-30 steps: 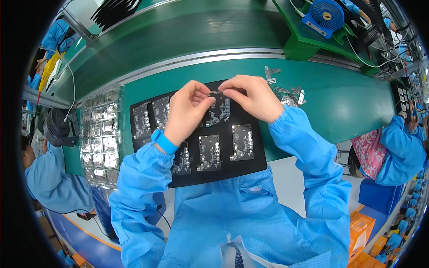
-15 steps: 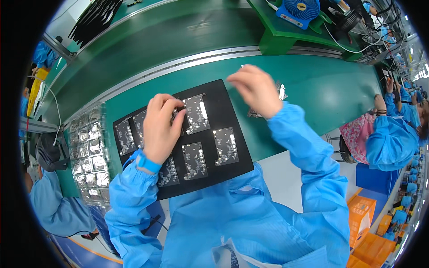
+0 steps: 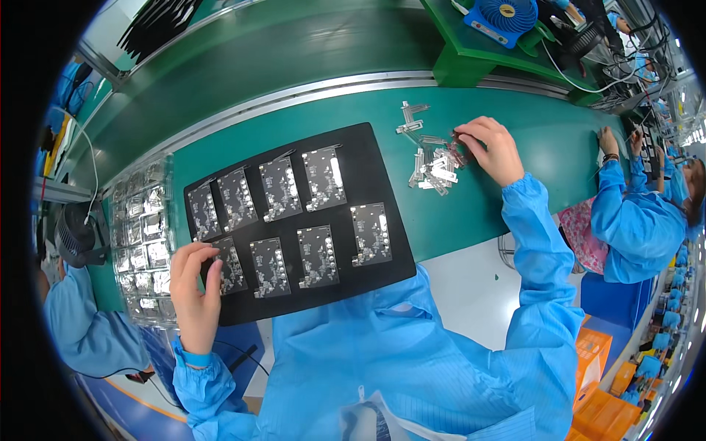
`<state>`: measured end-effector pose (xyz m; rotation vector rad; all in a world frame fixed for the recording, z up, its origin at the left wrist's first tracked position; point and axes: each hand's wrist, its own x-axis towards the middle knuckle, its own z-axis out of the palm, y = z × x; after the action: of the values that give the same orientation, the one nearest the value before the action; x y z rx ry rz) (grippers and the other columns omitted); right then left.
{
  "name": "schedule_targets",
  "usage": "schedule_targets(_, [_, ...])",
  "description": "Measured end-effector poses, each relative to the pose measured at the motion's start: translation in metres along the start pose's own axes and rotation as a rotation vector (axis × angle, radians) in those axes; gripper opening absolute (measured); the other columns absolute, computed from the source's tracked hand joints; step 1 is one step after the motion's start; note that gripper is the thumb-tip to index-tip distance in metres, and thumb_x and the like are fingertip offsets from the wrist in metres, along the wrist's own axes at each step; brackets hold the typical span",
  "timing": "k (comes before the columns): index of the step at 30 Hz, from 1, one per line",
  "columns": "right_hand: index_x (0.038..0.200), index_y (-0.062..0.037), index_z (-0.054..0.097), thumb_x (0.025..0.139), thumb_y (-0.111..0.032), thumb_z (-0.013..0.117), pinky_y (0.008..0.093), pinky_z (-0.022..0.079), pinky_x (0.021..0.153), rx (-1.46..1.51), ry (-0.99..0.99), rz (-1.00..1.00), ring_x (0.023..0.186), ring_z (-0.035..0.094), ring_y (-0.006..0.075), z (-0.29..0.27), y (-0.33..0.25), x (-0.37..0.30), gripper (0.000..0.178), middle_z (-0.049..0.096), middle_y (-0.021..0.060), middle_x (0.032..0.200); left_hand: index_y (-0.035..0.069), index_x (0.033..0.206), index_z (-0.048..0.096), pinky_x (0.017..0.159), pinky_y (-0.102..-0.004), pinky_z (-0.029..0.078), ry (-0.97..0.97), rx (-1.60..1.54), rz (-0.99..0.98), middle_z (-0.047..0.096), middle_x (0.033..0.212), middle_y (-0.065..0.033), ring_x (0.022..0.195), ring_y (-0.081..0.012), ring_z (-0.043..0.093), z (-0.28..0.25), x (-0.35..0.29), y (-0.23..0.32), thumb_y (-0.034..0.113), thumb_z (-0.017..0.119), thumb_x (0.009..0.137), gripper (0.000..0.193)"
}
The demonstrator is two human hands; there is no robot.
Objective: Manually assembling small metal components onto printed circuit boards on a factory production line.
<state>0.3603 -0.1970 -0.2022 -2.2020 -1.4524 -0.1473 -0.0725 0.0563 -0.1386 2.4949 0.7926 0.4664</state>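
Note:
Several black circuit boards (image 3: 317, 257) lie in two rows on a dark mat (image 3: 346, 290) at the table's near edge. My left hand (image 3: 195, 290) is at the mat's lower left corner, beside the leftmost board of the near row (image 3: 229, 266). Its fingers are curved, with a gap to the thumb and nothing visible between them. To the right of the mat, my right hand (image 3: 496, 151) reaches to a loose pile of small clear and silvery strips (image 3: 441, 169). Its thumb and fingertips come close together by some reddish-brown pieces (image 3: 457, 153); what they pinch cannot be made out.
Left of the mat stands a clear plastic tray (image 3: 151, 253) with silvery parts, and a black fan (image 3: 81, 234) beyond it. A green raised shelf (image 3: 471, 62) carries a blue fan (image 3: 504, 20). Another person (image 3: 632, 235) sits at the right; a blue sleeve (image 3: 95, 331) shows at the left.
My left hand has moved from the far row down to the mat's lower left, uncovering boards. My right hand has moved right, from above the mat's far corner to the strip pile.

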Motion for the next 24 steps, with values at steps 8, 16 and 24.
schedule_targets(8, [0.081,-0.0076,0.073,0.081,-0.015,0.071,0.0415,0.046,0.082,-0.405,0.078,0.042,0.084,0.062,0.0268,0.009,-0.027,0.0,0.008,0.066,0.0062,0.081,0.0,0.117,0.062,0.093,-0.0383,0.046,0.085,0.082,-0.074,0.058,0.116,-0.0165,0.108,-0.0347,0.057,0.012,-0.032,-0.025,-0.001,0.067,0.084,0.033])
schedule_targets(16, [0.082,-0.0058,0.071,0.081,-0.01,0.064,0.0405,0.05,0.077,-0.292,-0.028,0.105,0.084,0.062,0.0305,0.005,-0.02,0.011,0.008,0.065,0.0101,0.081,0.001,0.126,0.058,0.087,-0.038,0.046,0.067,0.074,-0.127,0.054,0.111,-0.0155,0.102,-0.0335,0.055,0.026,-0.032,-0.032,0.009,0.071,0.085,0.043])
schedule_targets(24, [0.101,-0.0079,0.073,0.081,-0.003,0.064,0.0404,0.051,0.084,-0.08,-0.124,0.05,0.097,0.062,0.0325,-0.005,-0.007,0.003,0.022,0.068,0.0108,0.101,0.002,0.121,0.056,0.081,-0.0371,0.046,0.066,0.024,-0.151,0.052,0.104,-0.0124,0.092,-0.0286,0.053,0.025,-0.025,-0.035,0.008,0.079,0.076,0.05])
